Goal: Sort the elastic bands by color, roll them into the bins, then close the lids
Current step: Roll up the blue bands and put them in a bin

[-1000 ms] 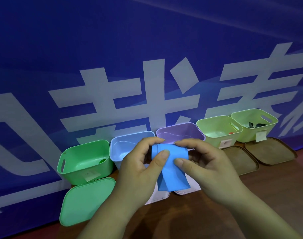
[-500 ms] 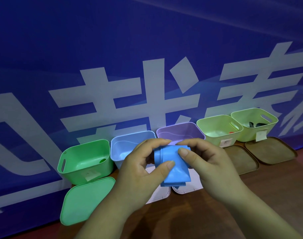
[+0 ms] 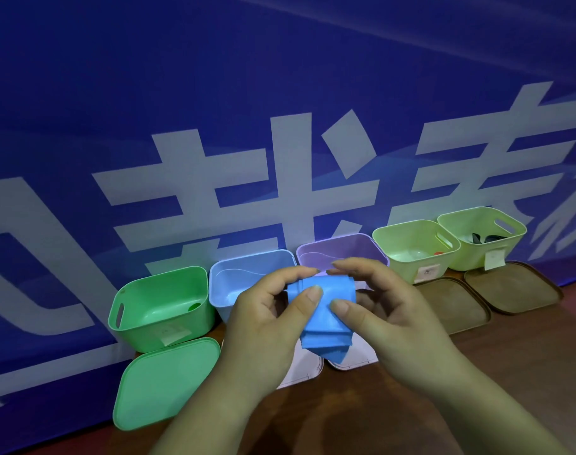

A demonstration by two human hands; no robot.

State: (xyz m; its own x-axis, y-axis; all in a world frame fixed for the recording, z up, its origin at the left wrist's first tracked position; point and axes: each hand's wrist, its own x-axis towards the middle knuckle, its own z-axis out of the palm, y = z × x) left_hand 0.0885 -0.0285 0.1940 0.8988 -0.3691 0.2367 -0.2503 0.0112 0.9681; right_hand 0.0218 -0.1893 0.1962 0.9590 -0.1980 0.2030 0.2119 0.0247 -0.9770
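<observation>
- While left hand (image 3: 263,320) and right hand (image 3: 388,320) are pinching the part-rolled blue elastic band (image 3: 326,310), its loose tail is hanging.
- Likely risk: thumbs slackening, roll springing open.

The band (image 3: 326,326) is pinched between the left hand (image 3: 266,320) and the right hand (image 3: 388,316). Just behind the grip stand the second bin (image 3: 244,284) and the middle bin (image 3: 339,249). The first bin (image 3: 142,333) stands to the grip's left, and the fourth bin (image 3: 403,269) and fifth bin (image 3: 470,257) stand behind it to the right. On the table (image 3: 526,362), the second lid (image 3: 304,369) and third lid (image 3: 358,359) lie under the grip. The first lid (image 3: 165,379) lies to the left, and the fourth lid (image 3: 450,307) and fifth lid (image 3: 513,287) to the right.
</observation>
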